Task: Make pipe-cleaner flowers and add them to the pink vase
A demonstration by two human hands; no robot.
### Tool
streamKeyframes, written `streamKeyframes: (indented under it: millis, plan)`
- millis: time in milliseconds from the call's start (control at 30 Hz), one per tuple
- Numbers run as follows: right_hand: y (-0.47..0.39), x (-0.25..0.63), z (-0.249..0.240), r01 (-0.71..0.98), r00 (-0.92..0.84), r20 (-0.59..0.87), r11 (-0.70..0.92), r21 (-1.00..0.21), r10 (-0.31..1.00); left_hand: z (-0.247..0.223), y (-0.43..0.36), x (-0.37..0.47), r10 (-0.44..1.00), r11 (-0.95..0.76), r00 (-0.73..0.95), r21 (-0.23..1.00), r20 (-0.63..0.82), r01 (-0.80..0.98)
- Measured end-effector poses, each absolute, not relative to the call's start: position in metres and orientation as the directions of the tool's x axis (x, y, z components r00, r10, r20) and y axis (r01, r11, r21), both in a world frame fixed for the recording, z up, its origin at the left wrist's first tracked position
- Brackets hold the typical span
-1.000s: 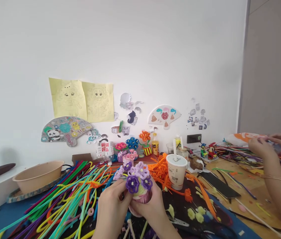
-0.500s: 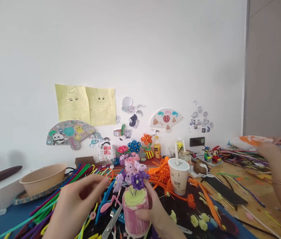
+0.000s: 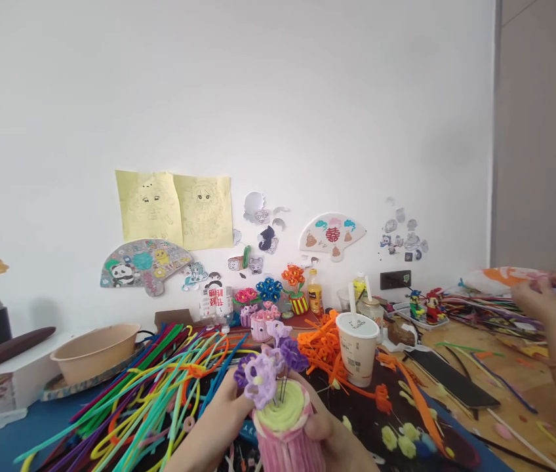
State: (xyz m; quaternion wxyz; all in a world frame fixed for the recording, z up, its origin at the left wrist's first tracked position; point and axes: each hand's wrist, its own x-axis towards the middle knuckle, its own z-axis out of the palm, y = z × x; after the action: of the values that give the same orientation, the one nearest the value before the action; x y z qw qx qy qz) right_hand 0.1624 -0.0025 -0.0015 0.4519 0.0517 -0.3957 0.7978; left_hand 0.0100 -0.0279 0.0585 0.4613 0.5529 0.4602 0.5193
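Note:
A pink pipe-cleaner pot (image 3: 290,449) with a light green coiled top (image 3: 282,406) stands upright at the bottom centre. Lilac and dark purple flowers (image 3: 261,385) rise from it on thin dark stems. My right hand (image 3: 327,426) is wrapped round the pot's right side, thumb on its front. On the left, my left hand (image 3: 231,403) reaches behind the flowers; its fingertips are hidden by the petals, so what it holds, if anything, does not show.
Colourful pipe cleaners (image 3: 160,387) spread on the left beside a beige bowl (image 3: 96,351). To the right are an orange pile (image 3: 324,347), a lidded cup (image 3: 358,347) and a phone (image 3: 450,377). Another person's hands (image 3: 548,295) hold a plastic bag (image 3: 499,278) at far right.
My left hand has moved right, from beside the pot to behind the flowers. The pot, still in my right hand, has turned and sits slightly lower and further right in view.

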Motion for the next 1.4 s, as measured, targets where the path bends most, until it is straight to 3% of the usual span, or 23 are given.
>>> streamKeyframes:
  millis: [200, 267, 467, 600, 700, 933, 1033, 1200, 1400]
  plan:
    - [0.005, 0.170, -0.016, -0.787, -0.556, 0.463, -0.256, -0.562, 0.691, 0.053, -0.030, 0.002, 0.921, -0.239, 0.310, 0.971, 0.236, -0.027]
    - [0.003, 0.174, -0.016, -0.782, -0.557, 0.465, -0.246, -0.573, 0.688, 0.055, -0.033, 0.006, 0.907, -0.279, 0.325, 0.960, 0.266, -0.008]
    - [0.003, 0.172, -0.010, -0.783, -0.396, 0.376, -0.095, -0.615, 0.838, 0.058, -0.032, 0.024, 0.914, -0.397, 0.106, 0.917, 0.392, 0.026]
    - [0.014, 0.151, -0.010, -0.783, -0.361, 0.380, -0.055, -0.620, 0.851, 0.054, -0.025, 0.034, 0.795, -0.560, -0.120, 0.796, 0.594, 0.232]
    - [0.017, 0.140, -0.011, -0.794, -0.409, 0.343, -0.145, -0.590, 0.846, 0.048, -0.023, 0.038, 0.743, -0.547, -0.193, 0.748, 0.640, 0.377]
    - [0.013, 0.142, 0.000, -0.843, -0.444, 0.220, -0.323, -0.430, 0.868, 0.055, -0.033, 0.024, 0.672, -0.608, -0.128, 0.643, 0.729, 0.466]
    - [0.012, 0.140, 0.001, -0.813, -0.483, 0.175, -0.365, -0.453, 0.858, 0.063, -0.038, 0.021, 0.643, -0.623, -0.075, 0.578, 0.762, 0.527]
    - [0.012, 0.133, -0.006, -0.787, -0.499, 0.146, -0.377, -0.488, 0.854, 0.062, -0.041, 0.027, 0.639, -0.572, -0.209, 0.638, 0.741, 0.515]
    - [0.014, 0.130, -0.010, -0.772, -0.531, 0.111, -0.426, -0.472, 0.840, 0.061, -0.036, 0.022, 0.733, -0.536, -0.212, 0.741, 0.647, 0.405]
